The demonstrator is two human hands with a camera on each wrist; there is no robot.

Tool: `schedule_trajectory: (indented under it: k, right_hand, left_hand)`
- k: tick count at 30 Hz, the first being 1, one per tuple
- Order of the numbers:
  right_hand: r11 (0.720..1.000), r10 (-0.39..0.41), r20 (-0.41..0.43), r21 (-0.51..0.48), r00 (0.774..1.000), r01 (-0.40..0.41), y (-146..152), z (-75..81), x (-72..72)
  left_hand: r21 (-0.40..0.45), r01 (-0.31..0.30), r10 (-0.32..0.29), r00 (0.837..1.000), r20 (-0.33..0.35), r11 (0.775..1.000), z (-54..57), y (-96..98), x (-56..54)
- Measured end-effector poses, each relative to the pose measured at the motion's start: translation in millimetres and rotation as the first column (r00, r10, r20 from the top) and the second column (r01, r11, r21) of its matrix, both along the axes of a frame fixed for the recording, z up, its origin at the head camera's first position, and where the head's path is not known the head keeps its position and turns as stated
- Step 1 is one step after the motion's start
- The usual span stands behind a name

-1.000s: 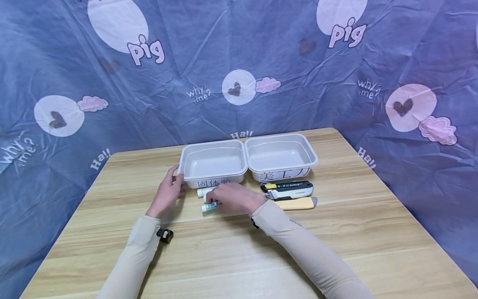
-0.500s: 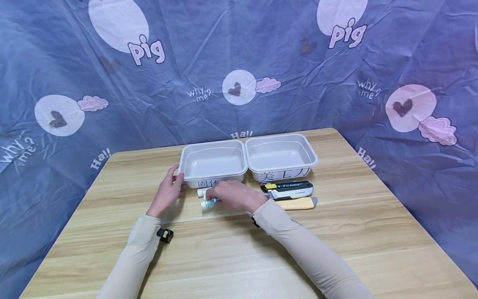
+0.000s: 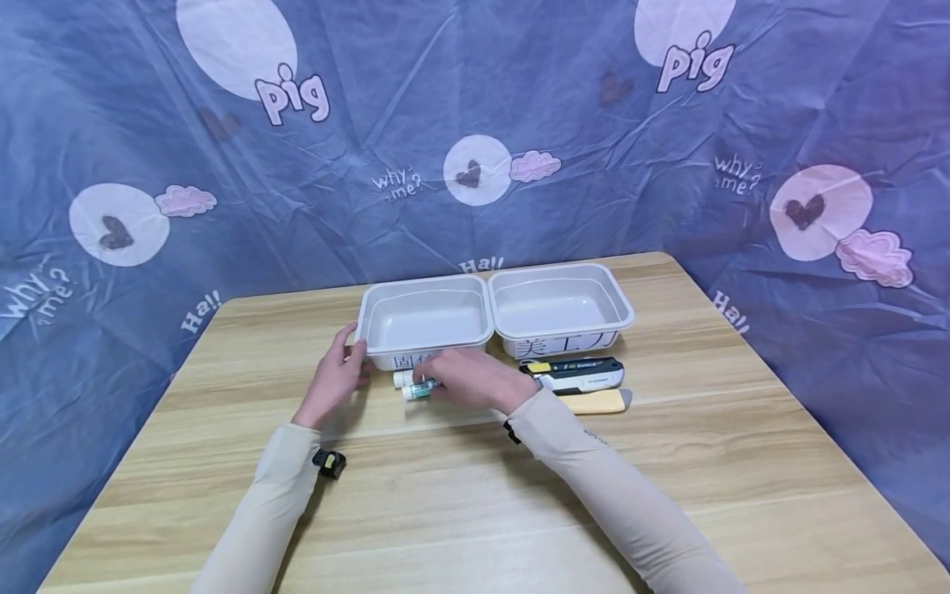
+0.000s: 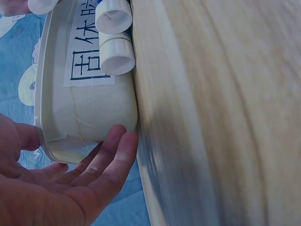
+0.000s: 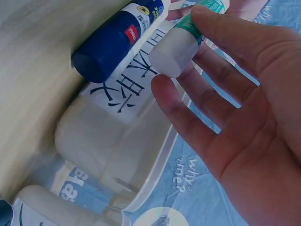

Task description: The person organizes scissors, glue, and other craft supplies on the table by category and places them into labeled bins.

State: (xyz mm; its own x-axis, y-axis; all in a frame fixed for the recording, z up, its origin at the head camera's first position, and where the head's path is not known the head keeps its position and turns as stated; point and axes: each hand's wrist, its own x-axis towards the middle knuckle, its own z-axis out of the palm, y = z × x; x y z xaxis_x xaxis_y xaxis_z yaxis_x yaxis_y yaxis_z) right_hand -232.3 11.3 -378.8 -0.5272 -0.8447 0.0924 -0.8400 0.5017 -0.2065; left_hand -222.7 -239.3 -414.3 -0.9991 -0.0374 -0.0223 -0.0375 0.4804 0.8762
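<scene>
Between thumb and fingers my right hand (image 3: 475,378) grips a green-and-white glue stick (image 5: 176,49), raised off the table. Its white end also shows in the head view, just in front of the left bin (image 3: 393,350). My left hand (image 3: 334,381) rests against that bin's left end, thumb near the rim and fingers along the lower wall (image 4: 106,110). A blue glue stick (image 5: 113,44) lies by the bin's labelled front. Two white glue stick caps (image 4: 117,54) show there in the left wrist view; my right hand partly covers these sticks in the head view.
A matching bin (image 3: 560,335) adjoins the left one on its right. Before it lie a black-and-yellow utility knife (image 3: 582,367), a white one (image 3: 586,381) and a yellow one (image 3: 597,402). A patterned blue cloth (image 3: 326,190) hangs behind the wooden table (image 3: 445,503).
My right hand has taken the green-and-white glue stick up off the table and moved slightly away from me, towards the left bin. The left hand keeps its place.
</scene>
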Motion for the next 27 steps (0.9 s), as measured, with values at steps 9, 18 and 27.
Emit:
schedule_trajectory:
  k: [9, 18, 27]
  right_hand:
    - [0.999, -0.017, 0.008, -0.032, 1.000, 0.017, 4, 6.8, -1.7]
    - [0.997, -0.047, -0.008, -0.054, 0.999, 0.047, 5, 9.9, -2.8]
    - [0.994, -0.073, -0.030, -0.081, 0.997, 0.070, 10, 15.2, -6.1]
  left_hand:
    - [-0.003, 0.006, -0.006, 1.000, 0.006, 1.000, 0.5, 0.1, 0.2]
    - [0.004, 0.007, -0.007, 1.000, 0.011, 1.000, 1.8, -1.1, -0.8]
    - [0.007, 0.011, -0.011, 1.000, 0.000, 1.000, 1.4, -1.0, -0.7]
